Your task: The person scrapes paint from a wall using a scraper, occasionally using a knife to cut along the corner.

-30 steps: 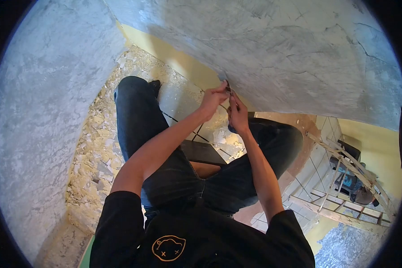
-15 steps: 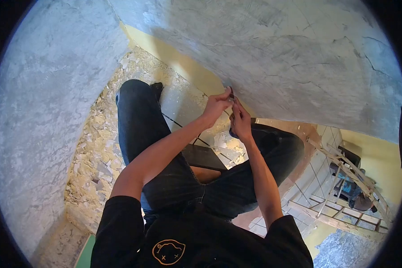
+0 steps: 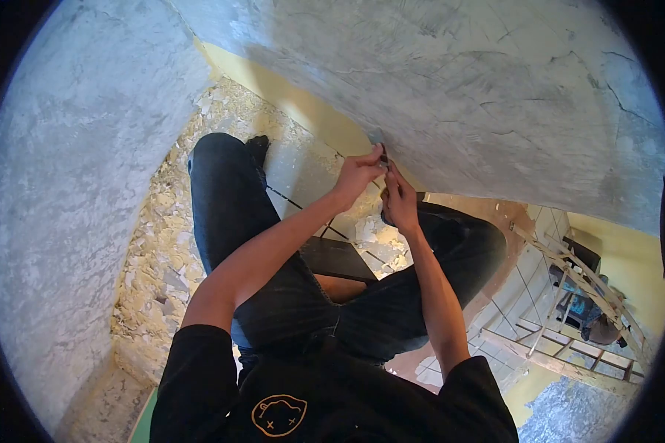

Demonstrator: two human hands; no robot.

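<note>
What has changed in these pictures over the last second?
The left hand and right hand, with the small dark object between their fingertips, sit slightly lower and further right in view; part of that may be camera movement. Nothing was visibly grasped or released. The black flat-topped box stays between the legs, the wooden ladder off to the right.

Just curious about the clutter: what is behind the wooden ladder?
Behind the ladder are a black object, something blue and yellow wall. Its rails cover other parts.
</note>
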